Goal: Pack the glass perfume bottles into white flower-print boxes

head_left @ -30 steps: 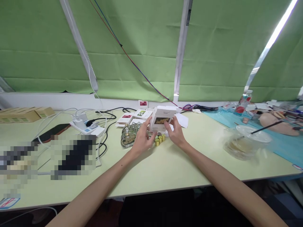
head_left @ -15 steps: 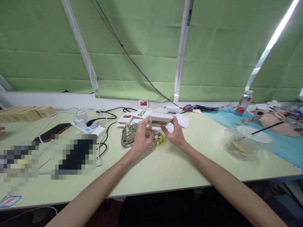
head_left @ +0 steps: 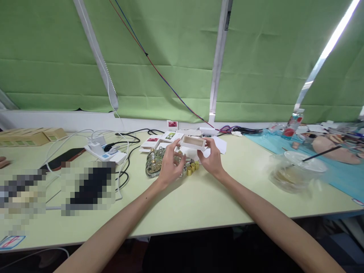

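A small white box [head_left: 191,146] is held up between my two hands, its hollow inside facing me. My left hand [head_left: 171,165] grips the box's left end at the fingertips. On the opposite end, my right hand [head_left: 211,159] pinches it between thumb and fingers. Beside and partly behind my left hand lies a cluster of clear glass bottles [head_left: 153,165] on the table. Several small gold caps [head_left: 189,171] stand just below the box, between my hands. White printed boxes [head_left: 149,143] lie behind the bottles.
A power strip [head_left: 104,151] with tangled cables and a dark phone [head_left: 66,158] lie to the left. Yellowish cartons [head_left: 25,137] stand at the far left, near another person's hand [head_left: 3,162]. At right are a lidded plastic tub [head_left: 292,176], a bottle [head_left: 294,123] and a blue sheet [head_left: 264,142].
The box has turned in my hands: its printed face showed before, and now its hollow inside does. My hands have stayed nearly in place.
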### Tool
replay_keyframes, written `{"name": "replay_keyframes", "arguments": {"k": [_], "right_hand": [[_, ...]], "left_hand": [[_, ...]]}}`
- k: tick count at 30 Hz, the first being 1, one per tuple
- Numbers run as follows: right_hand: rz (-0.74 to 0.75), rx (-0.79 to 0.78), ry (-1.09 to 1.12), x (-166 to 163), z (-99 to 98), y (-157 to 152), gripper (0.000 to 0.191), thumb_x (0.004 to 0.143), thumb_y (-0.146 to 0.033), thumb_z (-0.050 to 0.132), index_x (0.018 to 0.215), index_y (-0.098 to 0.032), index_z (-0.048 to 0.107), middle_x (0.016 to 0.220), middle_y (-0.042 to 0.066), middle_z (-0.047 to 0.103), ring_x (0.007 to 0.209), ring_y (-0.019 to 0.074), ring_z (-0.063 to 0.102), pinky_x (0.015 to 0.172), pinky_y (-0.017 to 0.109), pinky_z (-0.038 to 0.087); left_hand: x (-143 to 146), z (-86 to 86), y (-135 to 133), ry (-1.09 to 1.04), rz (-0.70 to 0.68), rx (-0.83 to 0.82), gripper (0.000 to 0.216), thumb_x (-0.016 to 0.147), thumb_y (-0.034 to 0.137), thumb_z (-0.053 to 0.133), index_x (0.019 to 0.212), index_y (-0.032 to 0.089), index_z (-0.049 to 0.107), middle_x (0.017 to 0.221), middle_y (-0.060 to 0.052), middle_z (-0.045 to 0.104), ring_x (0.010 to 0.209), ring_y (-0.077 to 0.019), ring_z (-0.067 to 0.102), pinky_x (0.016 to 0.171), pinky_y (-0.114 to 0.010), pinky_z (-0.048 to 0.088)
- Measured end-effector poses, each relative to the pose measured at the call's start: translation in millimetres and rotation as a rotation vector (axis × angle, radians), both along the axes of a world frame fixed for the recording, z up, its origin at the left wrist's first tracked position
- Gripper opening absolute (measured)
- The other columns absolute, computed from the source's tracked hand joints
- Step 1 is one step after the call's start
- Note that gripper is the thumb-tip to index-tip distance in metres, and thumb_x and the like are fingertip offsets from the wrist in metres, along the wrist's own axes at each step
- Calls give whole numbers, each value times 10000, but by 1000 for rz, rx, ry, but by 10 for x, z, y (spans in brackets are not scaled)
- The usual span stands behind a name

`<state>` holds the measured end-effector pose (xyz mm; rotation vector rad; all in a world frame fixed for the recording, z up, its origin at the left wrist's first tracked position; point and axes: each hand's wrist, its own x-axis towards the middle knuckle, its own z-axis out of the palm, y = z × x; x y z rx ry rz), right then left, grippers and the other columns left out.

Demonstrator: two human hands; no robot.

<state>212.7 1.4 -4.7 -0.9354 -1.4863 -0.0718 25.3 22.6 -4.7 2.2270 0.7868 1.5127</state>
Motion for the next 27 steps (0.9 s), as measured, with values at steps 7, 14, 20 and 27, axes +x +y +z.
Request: {"name": "replay_keyframes", "arguments": {"k": [7, 14, 20, 27], "right_hand": [[22, -5, -21, 15, -23, 27, 379, 787, -178, 599, 1160, -216, 537, 1144, 101, 663, 1083, 260, 633, 922, 417, 524], [21, -34, -35, 27, -31, 24, 360, 815, -242, 620, 1169, -208, 561, 1172, 120, 673, 1112, 273, 634, 947, 429, 518], [26, -24, -60, 24, -21, -2, 348, 839, -278, 618, 1178, -215, 572, 1209, 129, 678, 1150, 280, 636, 987, 452, 508], [29, -16, -81, 36, -52, 24, 374, 849, -324, 626, 1206, -223, 585, 1258, 127, 673, 1186, 286, 626, 1020, 470, 499]], "left_hand": [[0, -13, -3, -28, -18, -28, 430, 948, 321, 557, 1344, 207, 435, 1296, -144, 549, 768, -131, 681, 522, -226, 535], [-35, 14, -47, 0, 3, -62, 320, 1043, 416, 348, 1240, 202, 481, 832, -24, 675, 649, -151, 653, 589, -282, 517], [-29, 33, -64, -10, -3, -71, 345, 1040, 487, 346, 1164, 212, 513, 871, -26, 673, 584, -135, 631, 613, -299, 522], [-17, 26, -49, -33, -61, -126, 315, 1026, 493, 401, 1146, 217, 492, 853, -24, 631, 550, -118, 591, 522, -264, 485]]}}
